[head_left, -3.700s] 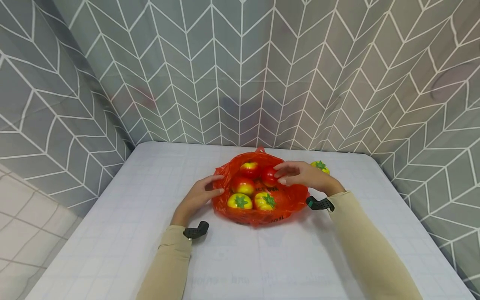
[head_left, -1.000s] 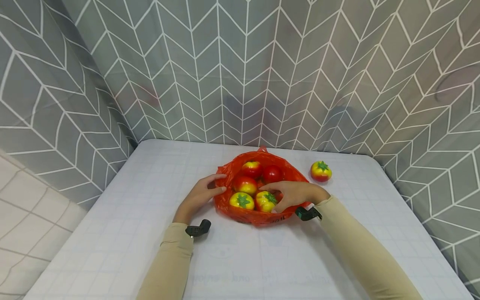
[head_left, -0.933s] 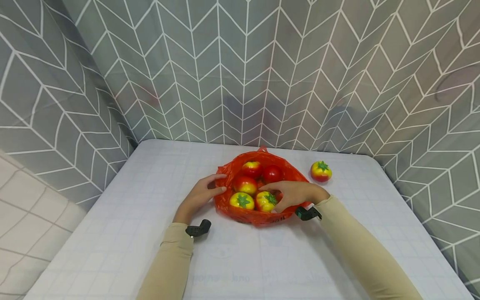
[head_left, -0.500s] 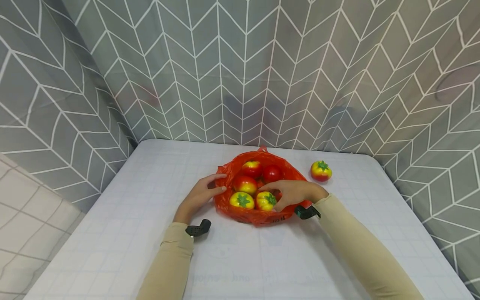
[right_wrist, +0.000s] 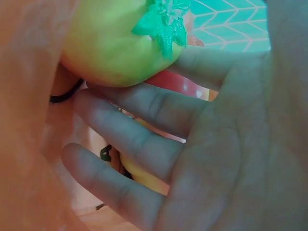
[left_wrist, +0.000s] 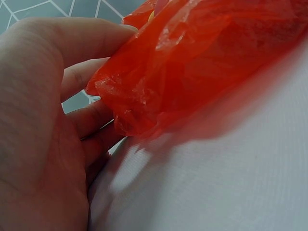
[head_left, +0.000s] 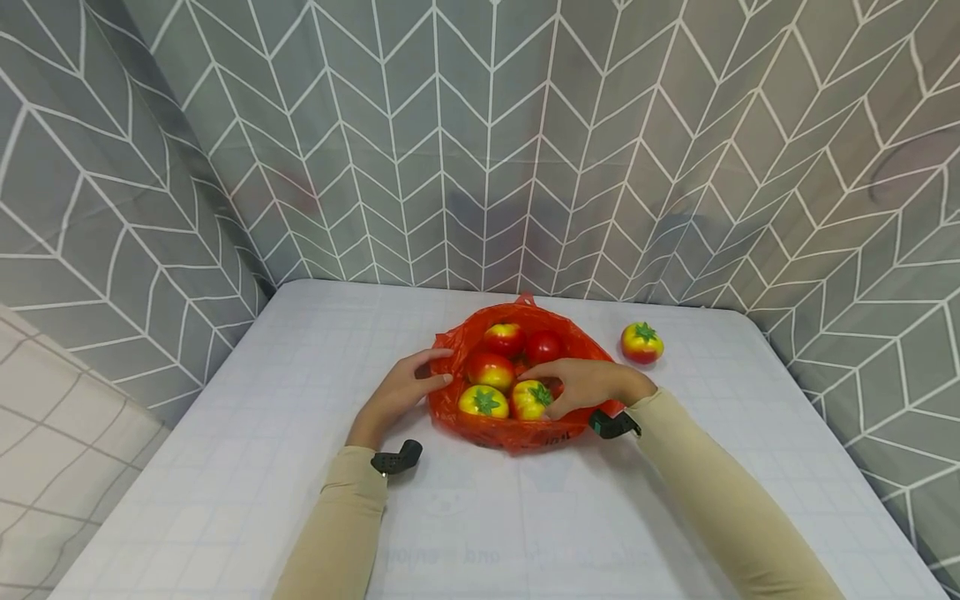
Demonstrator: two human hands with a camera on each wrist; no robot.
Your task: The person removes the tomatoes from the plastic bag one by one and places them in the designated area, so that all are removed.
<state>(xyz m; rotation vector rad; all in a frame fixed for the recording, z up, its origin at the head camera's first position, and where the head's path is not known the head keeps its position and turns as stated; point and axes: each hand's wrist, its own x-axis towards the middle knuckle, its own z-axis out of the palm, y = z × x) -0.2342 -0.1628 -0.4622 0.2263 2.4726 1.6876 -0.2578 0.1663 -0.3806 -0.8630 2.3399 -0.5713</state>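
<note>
A red plastic bag [head_left: 592, 333] lies wide at the mouth on the table, with several glossy fruits inside. My left hand [head_left: 393, 396] holds its left rim, the film between thumb and fingers in the left wrist view. My right hand [head_left: 588, 385] reaches into the bag and grips a yellow-red tomato [head_left: 528, 402] with a green leafy top. In the right wrist view the fingers curl beneath this tomato [right_wrist: 110, 48]. Beside it sits another yellow tomato [head_left: 480, 410]. Behind are two red-yellow apples, one apple [head_left: 491, 367] nearer, and a plain red fruit [head_left: 544, 345].
One more yellow-red tomato [head_left: 642, 342] stands outside the bag, to its right at the back. The table [head_left: 450, 517] has a white cloth. A grey patterned curtain [head_left: 480, 150] hangs behind and at both sides.
From the red fruit at the back, my right hand has moved left and nearer to the front tomato and taken hold of it. The tomato has lifted very slightly. My left hand stays at the rim.
</note>
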